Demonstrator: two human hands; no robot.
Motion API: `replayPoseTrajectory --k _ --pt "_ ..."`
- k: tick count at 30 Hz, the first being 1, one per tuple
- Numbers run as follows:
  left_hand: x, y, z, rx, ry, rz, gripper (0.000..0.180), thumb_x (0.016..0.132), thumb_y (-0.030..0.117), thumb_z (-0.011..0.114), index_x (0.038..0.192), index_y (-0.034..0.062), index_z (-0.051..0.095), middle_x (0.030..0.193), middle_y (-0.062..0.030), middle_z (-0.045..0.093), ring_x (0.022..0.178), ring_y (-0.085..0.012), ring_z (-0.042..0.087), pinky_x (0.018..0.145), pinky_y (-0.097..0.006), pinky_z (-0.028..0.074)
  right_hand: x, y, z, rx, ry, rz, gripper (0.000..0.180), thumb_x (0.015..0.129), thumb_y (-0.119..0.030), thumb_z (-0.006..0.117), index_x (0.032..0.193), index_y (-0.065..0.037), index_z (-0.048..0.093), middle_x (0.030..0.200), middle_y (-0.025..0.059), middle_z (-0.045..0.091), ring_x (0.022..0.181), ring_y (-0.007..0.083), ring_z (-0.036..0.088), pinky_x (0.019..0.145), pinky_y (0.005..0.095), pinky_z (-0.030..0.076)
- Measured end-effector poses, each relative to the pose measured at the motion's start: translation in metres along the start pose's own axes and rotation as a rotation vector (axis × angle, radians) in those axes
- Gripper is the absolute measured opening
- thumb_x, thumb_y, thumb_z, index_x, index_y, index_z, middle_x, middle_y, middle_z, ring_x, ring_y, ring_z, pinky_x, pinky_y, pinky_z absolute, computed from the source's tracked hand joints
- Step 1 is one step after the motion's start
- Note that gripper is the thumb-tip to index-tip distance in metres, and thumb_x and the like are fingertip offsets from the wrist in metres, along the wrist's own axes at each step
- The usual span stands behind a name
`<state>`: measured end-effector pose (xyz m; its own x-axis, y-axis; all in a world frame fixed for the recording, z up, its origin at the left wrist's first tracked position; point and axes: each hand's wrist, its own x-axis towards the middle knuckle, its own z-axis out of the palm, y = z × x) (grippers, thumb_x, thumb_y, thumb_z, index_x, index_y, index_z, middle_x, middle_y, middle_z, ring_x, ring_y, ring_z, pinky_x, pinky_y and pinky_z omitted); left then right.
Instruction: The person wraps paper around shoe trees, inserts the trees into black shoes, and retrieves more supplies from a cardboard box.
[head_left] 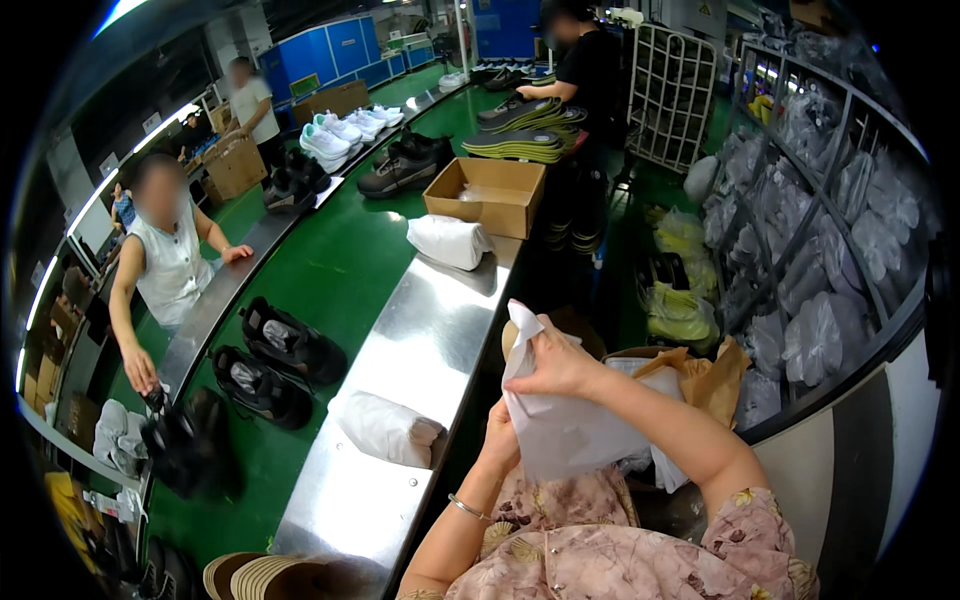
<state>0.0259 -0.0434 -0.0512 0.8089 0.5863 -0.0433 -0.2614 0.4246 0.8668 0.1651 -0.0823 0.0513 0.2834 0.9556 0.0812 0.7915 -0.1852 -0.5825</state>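
A sheet of thin white paper (570, 430) hangs in front of my body, its top edge folded up. My right hand (555, 362) grips the paper near its upper part, thumb pressed toward the left edge. Lower down, my left hand (502, 435) closes on the left edge; its fingers are partly hidden behind the sheet. A tan curved piece (509, 338) shows behind the paper's upper left edge, mostly covered. Left of my hands, two white paper-wrapped bundles, a near one (385, 428) and a far one (450, 242), lie on a metal ledge (400, 340).
Dark shoes (290, 340) sit on the green conveyor (350, 250). An open cardboard box (487, 195) stands at the ledge's far end. Curved tan cards (265, 578) are stacked at its near end. Across the belt, a person (165, 240) handles dark shoes. Bagged items fill a rack (820, 200) at right.
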Motion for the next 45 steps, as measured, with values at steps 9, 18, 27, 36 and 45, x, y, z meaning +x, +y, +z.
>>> replayPoseTrajectory --k 9,18,27,36,45 --pt "0.018 0.090 0.024 0.944 0.264 0.781 0.033 0.078 -0.001 0.063 0.109 -0.0019 0.052 0.102 -0.0090 0.054 0.090 -0.0176 0.055 0.078 -0.027 0.044 -0.009 -0.019 0.017 -0.588 0.260 0.009 0.101 0.066 -0.031 0.072 0.143 -0.009 0.011 0.118 0.0262 0.039 0.101 0.0376 0.044 0.083 0.0473 0.036" --pt "0.041 0.073 -0.003 0.406 0.562 0.473 0.017 0.092 0.013 0.049 0.090 -0.0025 0.054 0.074 -0.0010 0.052 0.063 -0.0078 0.043 0.059 -0.022 0.038 -0.009 -0.021 0.022 -0.478 0.299 -0.026 0.106 0.059 -0.027 0.075 0.142 -0.007 0.013 0.118 0.0260 0.036 0.103 0.0413 0.042 0.083 0.0512 0.036" --pt "0.004 0.030 0.038 -0.094 0.057 0.219 0.067 0.095 0.051 0.027 0.141 0.0034 0.017 0.140 -0.0106 0.030 0.126 -0.0200 0.033 0.102 -0.033 0.028 0.011 -0.039 0.033 -0.385 0.613 0.167 0.103 0.065 -0.035 0.074 0.143 -0.009 0.011 0.116 0.0246 0.034 0.103 0.0394 0.040 0.081 0.0500 0.036" --pt "0.011 0.047 0.017 -0.232 0.298 0.302 0.035 0.093 0.029 0.051 0.115 0.0033 0.045 0.114 -0.0097 0.055 0.099 -0.0188 0.056 0.085 -0.032 0.048 -0.008 -0.001 0.014 0.896 0.280 0.007 0.047 0.092 -0.034 0.050 0.126 -0.003 0.044 0.106 0.0046 0.054 0.099 0.0119 0.050 0.085 0.0253 0.041" --pt "-0.003 0.079 0.022 -0.320 -0.126 0.081 0.082 0.074 0.056 0.065 0.128 -0.0006 0.039 0.121 -0.0109 0.051 0.110 -0.0214 0.052 0.094 -0.035 0.042 -0.037 0.001 0.016 1.535 0.163 0.173 0.031 0.096 -0.029 0.042 0.106 -0.002 0.055 0.100 0.0048 0.060 0.089 0.0127 0.056 0.080 0.0264 0.045"
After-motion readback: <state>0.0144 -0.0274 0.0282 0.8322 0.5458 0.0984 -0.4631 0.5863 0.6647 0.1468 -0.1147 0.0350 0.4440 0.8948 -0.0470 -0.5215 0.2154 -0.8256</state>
